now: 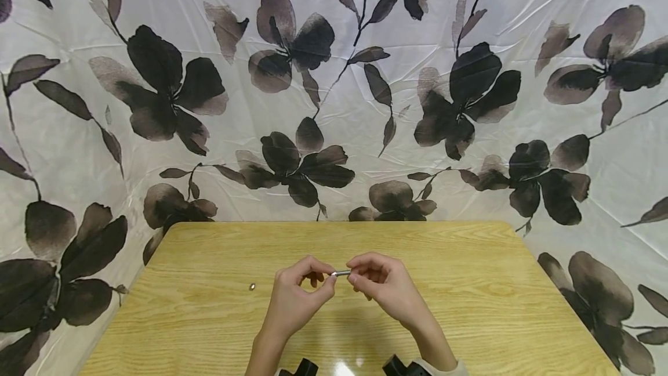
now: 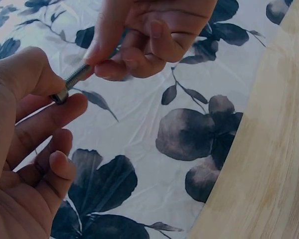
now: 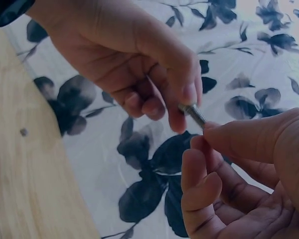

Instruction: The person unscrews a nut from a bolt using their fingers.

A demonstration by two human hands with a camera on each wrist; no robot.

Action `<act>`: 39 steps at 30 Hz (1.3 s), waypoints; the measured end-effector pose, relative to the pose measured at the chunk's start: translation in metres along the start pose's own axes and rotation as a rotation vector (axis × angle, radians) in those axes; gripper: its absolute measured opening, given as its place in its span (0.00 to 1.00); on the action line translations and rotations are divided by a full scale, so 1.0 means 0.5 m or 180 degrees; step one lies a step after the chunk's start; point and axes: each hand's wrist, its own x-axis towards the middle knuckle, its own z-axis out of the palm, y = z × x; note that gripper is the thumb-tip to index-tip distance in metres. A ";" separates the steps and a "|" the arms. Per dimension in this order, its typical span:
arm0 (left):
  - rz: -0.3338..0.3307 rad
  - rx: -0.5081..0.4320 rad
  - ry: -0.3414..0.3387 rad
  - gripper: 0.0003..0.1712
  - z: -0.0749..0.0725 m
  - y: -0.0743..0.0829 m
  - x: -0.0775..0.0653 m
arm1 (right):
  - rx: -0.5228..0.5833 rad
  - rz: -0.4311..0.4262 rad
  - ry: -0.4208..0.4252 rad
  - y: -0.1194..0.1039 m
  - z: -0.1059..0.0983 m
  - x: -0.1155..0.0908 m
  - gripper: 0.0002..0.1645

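Note:
Above the wooden table, a small threaded metal bolt [image 1: 342, 273] is held between both hands. My left hand [image 1: 300, 292] pinches its head end between thumb and forefinger; in the left wrist view the bolt [image 2: 75, 77] slants up from that thumb. My right hand [image 1: 386, 286] pinches the opposite end, and its fingertips cover that tip. From the right wrist view, the threads of the bolt [image 3: 195, 115] show between the two pinches. A small metal nut [image 1: 253, 286] lies on the table to the left of my left hand.
The light wooden table [image 1: 209, 329] has rounded far corners. Behind it and along both sides hangs a white cloth [image 1: 376, 179] with dark flower prints. Two black devices [image 1: 305, 367] show at the wrists near the bottom edge of the head view.

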 end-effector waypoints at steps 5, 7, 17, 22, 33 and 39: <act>-0.0054 0.0123 -0.0070 0.15 0.001 0.001 -0.001 | -0.0065 0.0014 -0.0051 -0.003 0.001 -0.001 0.12; -0.0075 0.0139 -0.0084 0.15 0.001 0.001 -0.001 | -0.0098 0.0033 -0.0042 -0.004 0.001 -0.002 0.13; -0.0156 0.0133 -0.0169 0.11 -0.002 -0.001 0.001 | -0.0283 0.0082 0.0091 -0.005 0.002 0.001 0.11; -0.0124 0.0113 -0.0205 0.10 -0.005 -0.002 0.003 | -0.0298 0.0083 0.0146 -0.006 0.002 0.001 0.10; -0.0285 0.0288 -0.0352 0.10 -0.015 -0.010 0.000 | -0.0332 0.0070 0.0144 -0.002 0.008 0.000 0.08; -0.0218 0.0344 -0.0325 0.11 -0.019 -0.014 -0.003 | -0.0338 0.0014 0.0086 0.002 0.013 0.000 0.07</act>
